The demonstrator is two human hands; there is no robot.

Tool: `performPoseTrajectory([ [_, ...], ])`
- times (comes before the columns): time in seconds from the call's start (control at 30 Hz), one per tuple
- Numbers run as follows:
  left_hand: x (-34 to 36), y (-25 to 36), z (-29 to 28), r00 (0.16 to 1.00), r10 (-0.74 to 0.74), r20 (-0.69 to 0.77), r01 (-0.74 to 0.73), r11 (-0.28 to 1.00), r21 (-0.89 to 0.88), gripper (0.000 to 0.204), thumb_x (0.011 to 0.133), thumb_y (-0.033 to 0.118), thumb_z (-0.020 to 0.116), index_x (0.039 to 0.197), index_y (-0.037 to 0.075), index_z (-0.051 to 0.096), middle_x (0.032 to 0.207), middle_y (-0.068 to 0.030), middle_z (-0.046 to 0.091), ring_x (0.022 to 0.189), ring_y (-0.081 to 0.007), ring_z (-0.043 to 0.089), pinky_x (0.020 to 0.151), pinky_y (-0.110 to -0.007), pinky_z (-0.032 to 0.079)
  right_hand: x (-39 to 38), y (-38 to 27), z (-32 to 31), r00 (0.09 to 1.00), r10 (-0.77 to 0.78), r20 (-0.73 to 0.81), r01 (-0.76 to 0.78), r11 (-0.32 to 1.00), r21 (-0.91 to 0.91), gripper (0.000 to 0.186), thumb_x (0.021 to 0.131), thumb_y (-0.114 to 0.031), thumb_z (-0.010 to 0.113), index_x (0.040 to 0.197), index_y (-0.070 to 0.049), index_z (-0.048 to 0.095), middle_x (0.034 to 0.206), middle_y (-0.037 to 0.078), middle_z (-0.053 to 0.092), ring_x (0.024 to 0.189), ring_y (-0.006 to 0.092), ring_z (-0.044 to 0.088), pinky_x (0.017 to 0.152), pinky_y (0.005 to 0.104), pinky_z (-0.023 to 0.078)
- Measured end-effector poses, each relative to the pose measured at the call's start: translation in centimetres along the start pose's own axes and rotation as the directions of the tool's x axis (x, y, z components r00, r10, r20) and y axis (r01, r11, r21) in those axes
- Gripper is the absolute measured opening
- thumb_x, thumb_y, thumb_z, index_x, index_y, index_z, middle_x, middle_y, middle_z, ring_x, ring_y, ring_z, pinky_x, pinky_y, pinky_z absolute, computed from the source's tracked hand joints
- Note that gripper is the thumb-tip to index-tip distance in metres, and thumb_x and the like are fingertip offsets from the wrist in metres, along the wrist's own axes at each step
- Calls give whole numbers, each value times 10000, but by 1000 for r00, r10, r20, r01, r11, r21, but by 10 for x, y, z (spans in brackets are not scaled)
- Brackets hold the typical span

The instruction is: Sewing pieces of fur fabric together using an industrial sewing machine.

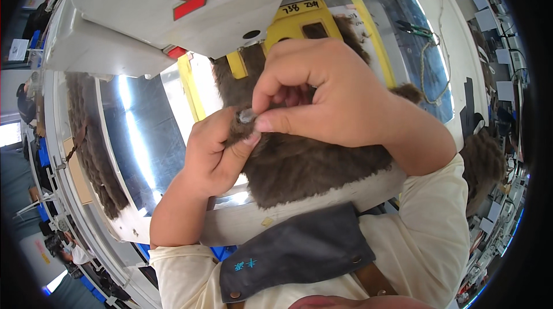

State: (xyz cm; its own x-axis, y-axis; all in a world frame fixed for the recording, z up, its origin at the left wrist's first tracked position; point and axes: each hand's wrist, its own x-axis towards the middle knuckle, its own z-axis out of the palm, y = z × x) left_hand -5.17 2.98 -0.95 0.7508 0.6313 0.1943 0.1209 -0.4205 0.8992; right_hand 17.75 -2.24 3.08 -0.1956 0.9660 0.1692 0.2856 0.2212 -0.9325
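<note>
A brown fur piece (pixel 317 165) lies across the front of the machine bed, and its far part runs under a yellow plate (pixel 314 15). At its left end my left hand (pixel 213 150) is closed, pinching a folded bit of the fur between thumb and fingers. A small shiny grey patch (pixel 246 116) shows on that fold. From the right, my right hand (pixel 331 95) meets the left at this spot. Its thumb and forefinger are pinched together against the fold; whatever lies between their tips is too small to make out.
Above the hands looms a white sewing machine head (pixel 173 15) with a red emblem. Green-handled snips (pixel 413 29) on a cord (pixel 426 78) lie at the right. Yellow strips (pixel 374 38) flank the plate. More brown fur lies at the far left (pixel 95 142) and right (pixel 483 162).
</note>
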Motion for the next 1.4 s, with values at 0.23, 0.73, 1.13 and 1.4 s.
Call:
performPoseTrajectory([
  [0.23,-1,-4,0,999,8,37,-10,999,44,140,956,116,704,1035,10,659,837,-115,653,710,-288,661,631,-347,502,-2,-1,3,997,-51,66,58,993,-106,91,836,-98,756,875,-26,716,798,109,658,711,273,648,652,373,498],
  [0.73,1,-1,1,946,-322,42,317,890,-327,235,1024,205,645,1071,-21,688,833,-27,666,789,-103,582,724,-278,491,0,6,9,991,120,63,-115,991,-75,238,869,-109,814,1044,21,719,822,59,710,671,86,644,600,238,506],
  [1.13,9,-6,-1,989,-122,-82,107,981,-160,175,1004,149,626,1015,-18,675,827,-85,654,743,-166,587,697,-295,483,5,0,13,924,372,87,-379,921,90,255,836,-164,824,913,55,717,698,49,672,631,75,585,603,246,476],
  [1.4,5,-16,7,958,-264,-110,240,952,-190,226,1055,219,612,1100,-2,614,848,-63,648,785,-123,591,710,-291,492,8,12,18,884,459,87,-467,861,199,277,897,-141,799,1030,76,691,825,73,710,665,109,683,563,244,548],
])
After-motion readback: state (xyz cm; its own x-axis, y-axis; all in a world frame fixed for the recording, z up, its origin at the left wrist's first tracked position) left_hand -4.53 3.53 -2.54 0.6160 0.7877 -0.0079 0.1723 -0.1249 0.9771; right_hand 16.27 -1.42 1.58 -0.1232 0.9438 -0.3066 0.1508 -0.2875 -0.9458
